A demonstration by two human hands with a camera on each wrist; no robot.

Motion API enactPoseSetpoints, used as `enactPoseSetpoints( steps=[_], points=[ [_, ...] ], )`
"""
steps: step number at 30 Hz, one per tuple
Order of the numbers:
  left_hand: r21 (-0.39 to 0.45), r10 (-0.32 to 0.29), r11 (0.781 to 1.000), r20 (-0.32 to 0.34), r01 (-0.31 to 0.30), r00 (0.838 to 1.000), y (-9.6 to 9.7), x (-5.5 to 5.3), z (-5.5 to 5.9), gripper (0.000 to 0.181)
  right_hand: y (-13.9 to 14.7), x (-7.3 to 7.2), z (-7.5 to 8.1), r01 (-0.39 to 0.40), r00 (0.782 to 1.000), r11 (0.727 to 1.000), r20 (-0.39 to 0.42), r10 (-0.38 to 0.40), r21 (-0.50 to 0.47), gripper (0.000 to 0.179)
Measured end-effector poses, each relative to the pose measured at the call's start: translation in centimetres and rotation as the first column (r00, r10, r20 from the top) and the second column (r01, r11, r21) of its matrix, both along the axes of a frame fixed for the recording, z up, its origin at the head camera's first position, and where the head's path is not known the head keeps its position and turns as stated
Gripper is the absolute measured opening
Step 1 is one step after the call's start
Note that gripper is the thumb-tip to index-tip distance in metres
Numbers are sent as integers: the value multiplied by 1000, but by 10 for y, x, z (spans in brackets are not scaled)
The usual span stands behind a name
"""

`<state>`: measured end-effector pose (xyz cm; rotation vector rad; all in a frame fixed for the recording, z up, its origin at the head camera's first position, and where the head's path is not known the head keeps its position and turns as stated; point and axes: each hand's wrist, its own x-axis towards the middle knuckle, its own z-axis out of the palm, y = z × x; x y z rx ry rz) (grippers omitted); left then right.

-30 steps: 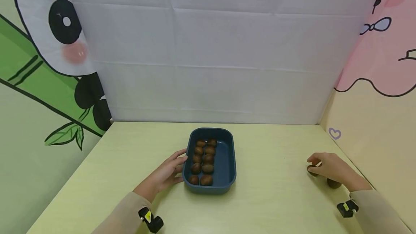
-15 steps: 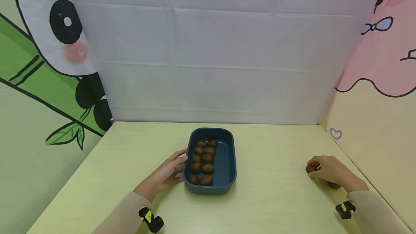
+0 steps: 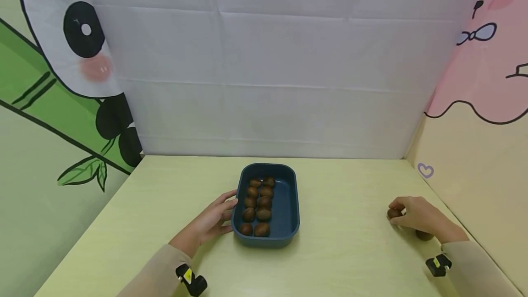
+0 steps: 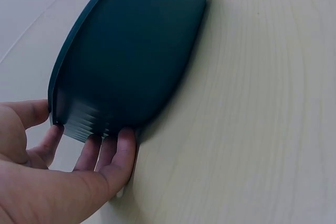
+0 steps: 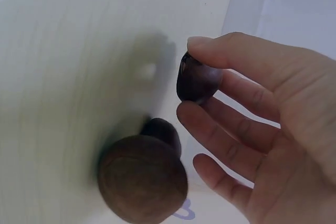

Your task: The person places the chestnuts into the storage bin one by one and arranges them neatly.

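In the head view a dark blue rectangular box [image 3: 284,205] sits mid-table with two columns of brown chestnuts [image 3: 264,202] along its left side. My left hand [image 3: 210,219] rests with extended fingertips against the box's left outer wall; the left wrist view shows the fingertips [image 4: 126,135] spread along that wall. Far to the right, my right hand [image 3: 418,214] pinches a chestnut [image 5: 198,80] between thumb and fingers, close over the table. Two more chestnuts, a large one [image 5: 142,179] and a darker one [image 5: 164,135] partly behind it, show beside it in the right wrist view.
Under the right wrist a loose chestnut [image 3: 424,235] is partly hidden. A white sheet [image 3: 264,81] hangs along the back of the pale table [image 3: 338,251]. Painted walls stand close on both sides, the right wall [image 3: 466,164] near the right hand.
My right thumb and fingers have come round the chestnut, and it has turned and shifted slightly left. The left hand and the box stay where they were.
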<state>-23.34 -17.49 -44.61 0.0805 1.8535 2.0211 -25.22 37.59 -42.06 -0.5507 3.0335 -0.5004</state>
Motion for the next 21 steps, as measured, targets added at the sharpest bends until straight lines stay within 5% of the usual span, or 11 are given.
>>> enactPoseSetpoints(
  steps=[11, 21],
  points=[
    [-5, 7, 1000, 1, -7, 1000, 0, 1, 0, 63, -27, -5, 15, -78, 997, 994, -22, 77, -77, 34],
    [-1, -6, 1000, 0, 6, 1000, -1, 1, 0, 63, -90, -12, 46, -232, 971, 957, 24, 240, -172, 29]
  ],
)
